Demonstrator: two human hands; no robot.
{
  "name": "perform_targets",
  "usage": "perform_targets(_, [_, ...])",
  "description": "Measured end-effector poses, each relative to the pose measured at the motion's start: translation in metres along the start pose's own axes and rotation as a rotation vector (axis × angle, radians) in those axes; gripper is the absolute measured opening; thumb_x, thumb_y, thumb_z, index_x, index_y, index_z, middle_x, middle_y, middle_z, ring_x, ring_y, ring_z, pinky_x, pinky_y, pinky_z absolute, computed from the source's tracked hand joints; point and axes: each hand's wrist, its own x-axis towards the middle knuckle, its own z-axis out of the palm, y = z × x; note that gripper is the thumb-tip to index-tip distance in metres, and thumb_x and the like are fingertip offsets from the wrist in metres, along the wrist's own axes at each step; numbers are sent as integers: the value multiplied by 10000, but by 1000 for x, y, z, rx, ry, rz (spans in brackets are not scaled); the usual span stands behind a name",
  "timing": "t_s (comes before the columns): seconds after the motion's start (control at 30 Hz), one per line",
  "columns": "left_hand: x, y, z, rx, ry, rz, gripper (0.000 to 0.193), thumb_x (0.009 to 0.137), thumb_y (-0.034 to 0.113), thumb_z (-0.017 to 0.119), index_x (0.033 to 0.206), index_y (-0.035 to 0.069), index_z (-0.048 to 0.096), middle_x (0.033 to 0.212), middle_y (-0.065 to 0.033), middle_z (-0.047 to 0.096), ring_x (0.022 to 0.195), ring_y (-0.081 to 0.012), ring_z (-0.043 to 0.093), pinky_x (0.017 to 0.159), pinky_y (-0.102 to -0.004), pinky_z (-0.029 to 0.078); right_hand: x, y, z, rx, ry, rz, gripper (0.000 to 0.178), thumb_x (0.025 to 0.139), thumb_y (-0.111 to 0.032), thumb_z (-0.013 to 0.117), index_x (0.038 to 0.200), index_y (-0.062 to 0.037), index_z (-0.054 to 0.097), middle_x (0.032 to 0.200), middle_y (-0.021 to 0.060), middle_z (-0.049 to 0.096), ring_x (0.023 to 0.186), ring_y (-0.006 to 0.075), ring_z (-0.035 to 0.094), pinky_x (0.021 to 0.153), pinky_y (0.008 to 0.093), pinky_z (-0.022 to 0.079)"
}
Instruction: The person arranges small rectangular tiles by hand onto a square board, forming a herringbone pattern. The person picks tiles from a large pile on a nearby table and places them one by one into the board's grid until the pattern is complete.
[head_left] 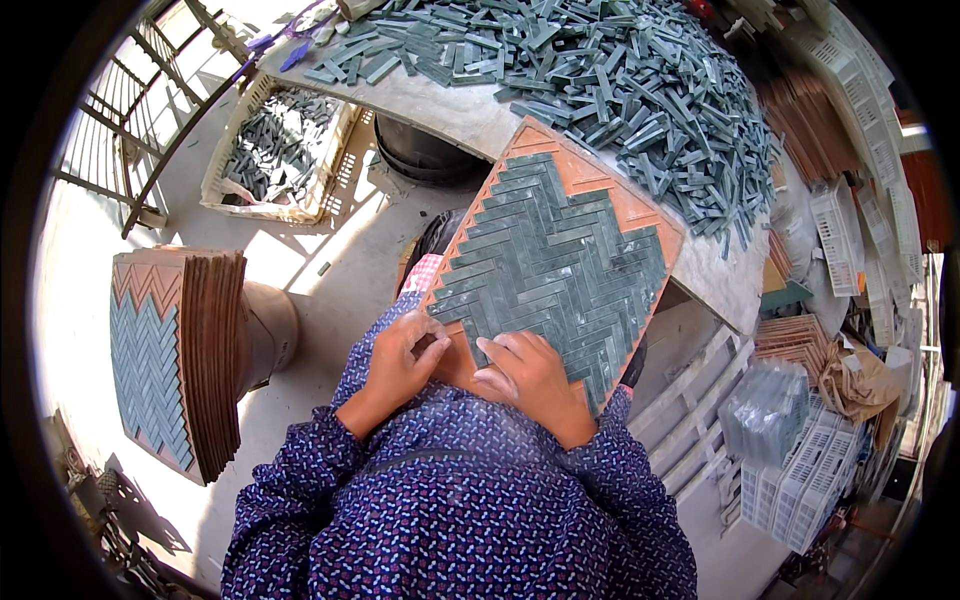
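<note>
**Filling the last corner of the herringbone board**

At the centre of the frame an orange moulded template board (640, 215) leans from the person's lap up against the edge of the pale grey stone table (440, 105). Most of its slots already carry dark green stone strips laid in a herringbone pattern (560, 265); the bare orange patch sits at the lower corner, between the two hands.

The left hand (400, 362) rests on that lower edge with fingers curled, its grip seemingly closed on a small piece, though the piece itself is hidden. The right hand (528, 375) lies flat, fingers spread loosely on the laid strips, holding nothing.

To do this well, each strip should be dropped square into its slot, then pressed flush with the flat hand so that neighbours do not ride up. The board is tilted, so steady pressure near the bottom likely keeps the rows from sliding.

Loose green strips (640, 90) are heaped on the table at upper centre; a stack of finished boards (175, 360) stands at left.
</note>
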Motion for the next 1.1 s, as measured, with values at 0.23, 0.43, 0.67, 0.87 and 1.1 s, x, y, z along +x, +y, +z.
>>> perform_targets(0.23, [3, 1, 0, 105, -52, 137, 116, 740, 15, 690, 830, 14, 617, 803, -115, 609, 733, -279, 605, 666, -342, 483, -10, 7, -7, 194, 149, 135, 174, 739, -1, 706, 903, 3, 648, 845, 129, 628, 775, 300, 617, 667, 362, 499])
perform_targets(0.43, [9, 12, 17, 273, -187, 405, 135, 710, 33, 684, 834, 39, 629, 785, -106, 595, 777, -289, 602, 695, -378, 502, -8, 14, -13, 238, 306, 200, 118, 757, 14, 693, 862, 8, 639, 815, 134, 631, 737, 290, 626, 640, 343, 496])
perform_targets(0.67, [14, 19, 30, 335, -296, 337, 95, 705, 3, 653, 785, 32, 610, 758, -106, 572, 750, -301, 578, 666, -386, 473, -25, 18, -21, 301, 470, 302, 102, 784, -3, 672, 873, -1, 622, 809, 131, 618, 721, 305, 619, 620, 353, 492])
perform_targets(0.87, [10, 22, 36, 445, -298, 307, 75, 718, 6, 638, 779, 19, 596, 740, -120, 558, 732, -314, 559, 645, -403, 445, -30, 27, -31, 366, 531, 383, 92, 787, 2, 668, 868, 5, 625, 803, 132, 625, 708, 296, 622, 611, 344, 489])
perform_targets(1.1, [-4, 22, 24, 508, -294, 464, 232, 756, -4, 593, 980, 29, 645, 997, -129, 618, 950, -307, 577, 829, -415, 450, -43, 30, -39, 395, 645, 438, 82, 791, -4, 672, 864, -3, 635, 786, 120, 630, 668, 255, 611, 573, 323, 465])
